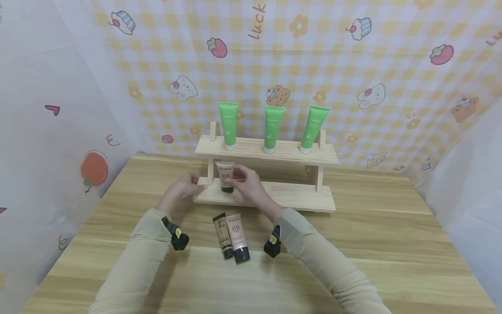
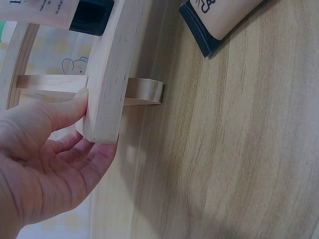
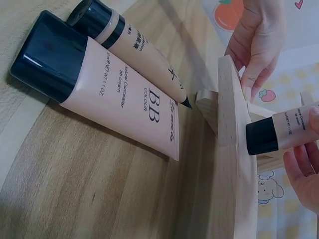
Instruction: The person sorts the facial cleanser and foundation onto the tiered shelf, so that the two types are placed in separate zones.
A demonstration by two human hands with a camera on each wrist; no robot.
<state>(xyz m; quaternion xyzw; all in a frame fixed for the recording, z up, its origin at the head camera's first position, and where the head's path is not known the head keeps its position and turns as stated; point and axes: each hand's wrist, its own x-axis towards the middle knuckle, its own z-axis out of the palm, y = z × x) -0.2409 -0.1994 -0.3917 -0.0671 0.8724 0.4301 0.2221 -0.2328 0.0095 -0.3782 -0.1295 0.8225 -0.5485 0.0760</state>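
Right hand: (image 1: 249, 183) pinches the small BB cream tube (image 1: 225, 172) between thumb and fingers, from its right side.
Held tube: upright, black cap down, at left end of lower tier, just right of the left post; cap appears to touch the board.
Left hand: (image 1: 181, 187) grips left end of the lower board, thumb on top, fingers curled beneath, as left wrist view shows.
Wooden shelf: (image 1: 294, 196) two tiers, pale wood, stands on the wood-grain table (image 1: 376, 231).
Upper tier: three green tubes, white caps down, spaced apart: left tube (image 1: 229, 124) near one end, middle tube (image 1: 273, 128), right tube (image 1: 314, 128) leaning right.
Table, in front of shelf: large pink BB tube (image 1: 236, 233) and slimmer beige foundation tube (image 1: 222, 233), lying side by side, black caps toward the person.
Backdrop: yellow checked cloth (image 1: 243, 69) with cartoon prints.
Wrists: black device (image 1: 178, 237) on left, another (image 1: 273, 244) on right.
Sleeves: beige, both arms.
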